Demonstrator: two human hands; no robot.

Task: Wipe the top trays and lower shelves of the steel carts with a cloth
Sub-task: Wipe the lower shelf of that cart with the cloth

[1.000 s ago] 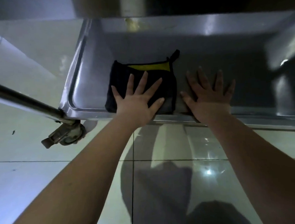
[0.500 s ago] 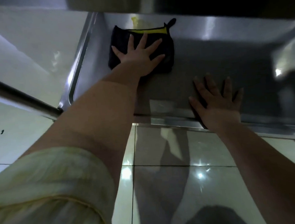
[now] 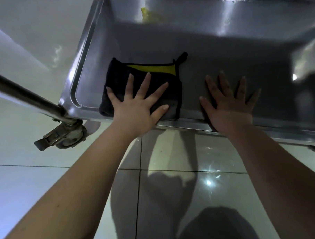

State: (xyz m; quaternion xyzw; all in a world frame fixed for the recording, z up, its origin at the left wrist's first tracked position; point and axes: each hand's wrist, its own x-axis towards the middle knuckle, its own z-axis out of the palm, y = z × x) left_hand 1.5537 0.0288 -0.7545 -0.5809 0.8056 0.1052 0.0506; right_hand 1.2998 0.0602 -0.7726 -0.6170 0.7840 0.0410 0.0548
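We look down on the cart's lower shelf (image 3: 222,49), a shallow pan of brushed steel with a raised, rounded rim. The cloth (image 3: 119,79) lies folded into a thick rectangle at the shelf's near left corner. It is dark and plush, with a yellow wedge along its far edge and a small loop at one corner. Our left hand (image 3: 136,109) presses flat on it, fingers spread wide. Our right hand (image 3: 228,107) lies splayed on the shelf's bare steel, holding nothing. A yellowish smear (image 3: 148,15), perhaps residue, sits toward the shelf's far edge.
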